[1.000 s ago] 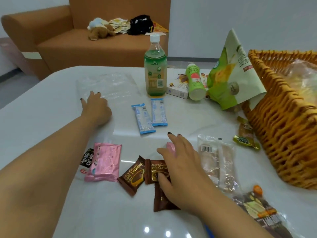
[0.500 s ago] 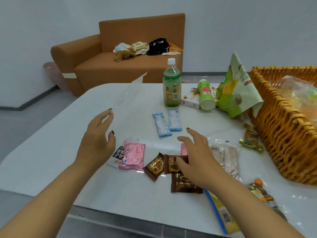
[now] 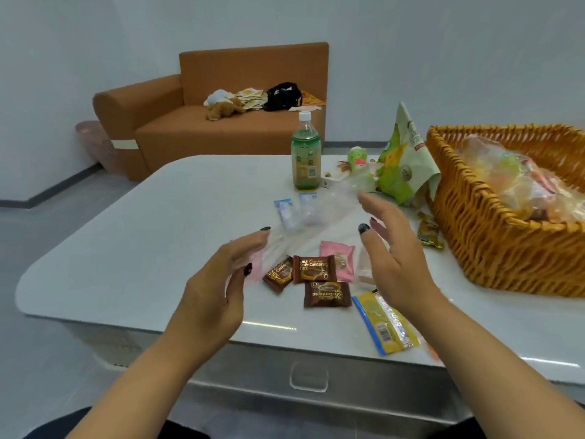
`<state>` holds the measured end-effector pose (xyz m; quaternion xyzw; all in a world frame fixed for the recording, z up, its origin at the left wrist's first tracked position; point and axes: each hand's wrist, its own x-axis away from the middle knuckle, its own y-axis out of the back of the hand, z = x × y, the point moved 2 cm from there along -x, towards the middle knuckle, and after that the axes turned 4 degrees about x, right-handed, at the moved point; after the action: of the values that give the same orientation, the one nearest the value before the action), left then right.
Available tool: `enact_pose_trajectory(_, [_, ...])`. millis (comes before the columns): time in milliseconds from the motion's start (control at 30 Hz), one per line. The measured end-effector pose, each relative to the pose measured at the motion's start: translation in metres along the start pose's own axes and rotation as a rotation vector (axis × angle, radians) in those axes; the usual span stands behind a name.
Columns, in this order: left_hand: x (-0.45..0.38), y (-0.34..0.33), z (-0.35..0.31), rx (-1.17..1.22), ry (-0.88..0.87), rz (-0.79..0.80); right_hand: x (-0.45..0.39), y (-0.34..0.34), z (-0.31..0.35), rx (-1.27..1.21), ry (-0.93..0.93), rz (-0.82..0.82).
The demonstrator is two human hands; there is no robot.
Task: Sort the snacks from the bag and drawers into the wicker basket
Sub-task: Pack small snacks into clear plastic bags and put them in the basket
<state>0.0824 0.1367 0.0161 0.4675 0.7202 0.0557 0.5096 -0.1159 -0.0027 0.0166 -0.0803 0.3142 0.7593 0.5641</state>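
Above the white table my left hand pinches one end of a clear plastic bag, which stretches up and to the right. My right hand is open beside it, fingertips at the bag's far part. Under the hands lie three brown chocolate tart packets, a pink packet, two blue stick packets and a yellow-blue packet. The wicker basket stands at the right with wrapped snacks inside.
A green drink bottle, a small green bottle and a green snack pouch stand at the table's back. A gold candy wrapper lies by the basket. A drawer handle shows below the table edge. An orange sofa is behind.
My left hand lifted the clear bag off the table and brought it over the snacks. My right hand left the chocolate packets and rose toward the bag. The view pulled back.
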Motion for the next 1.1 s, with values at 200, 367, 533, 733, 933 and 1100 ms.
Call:
enact_pose_trajectory(200, [0.010,-0.011,0.004,0.122,0.153,0.151,0.008,0.028,0.004,-0.417,-0.254,-0.014])
enact_pose_trajectory(367, [0.019,-0.013,0.021,0.050,0.380,0.339,0.018,0.018,0.004,-0.419,-0.384,0.184])
enact_pose_trajectory(533, [0.035,-0.012,0.045,-0.113,0.659,0.526,0.029,0.001,0.006,-0.327,-0.366,0.378])
enact_pose_trajectory(733, [0.035,-0.017,0.045,-0.129,0.713,0.614,0.039,-0.017,0.008,0.329,-0.007,0.497])
enact_pose_trajectory(933, [0.026,-0.017,0.038,-0.052,0.747,0.667,0.048,-0.017,0.017,0.532,0.015,0.819])
enact_pose_trajectory(1100, [0.029,-0.023,0.044,0.044,0.799,0.782,0.052,-0.011,0.018,0.448,0.058,1.048])
